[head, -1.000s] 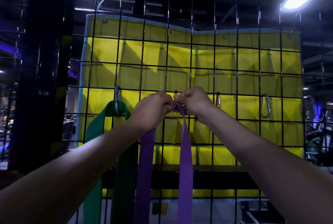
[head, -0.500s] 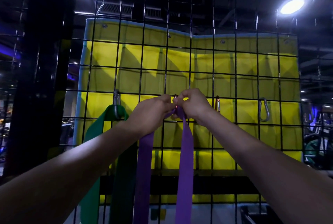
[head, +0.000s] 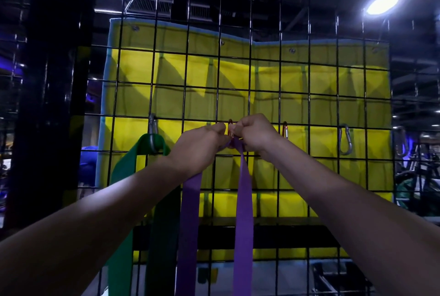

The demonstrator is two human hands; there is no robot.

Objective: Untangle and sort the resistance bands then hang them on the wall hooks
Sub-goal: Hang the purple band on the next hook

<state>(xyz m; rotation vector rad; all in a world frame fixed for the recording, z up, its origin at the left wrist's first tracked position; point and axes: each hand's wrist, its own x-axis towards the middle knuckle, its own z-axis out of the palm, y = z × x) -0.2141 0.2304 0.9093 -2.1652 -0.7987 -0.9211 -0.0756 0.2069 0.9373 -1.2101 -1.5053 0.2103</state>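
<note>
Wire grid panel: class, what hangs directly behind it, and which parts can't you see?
Behind the wire grid hangs a yellow padded mat with blue edging and eyelets. The green band, purple band, both hands and forearms cover parts of the mat's lower half.

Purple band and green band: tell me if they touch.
Cannot tell. In the head view the left forearm hides where the purple band and green band run close.
</note>
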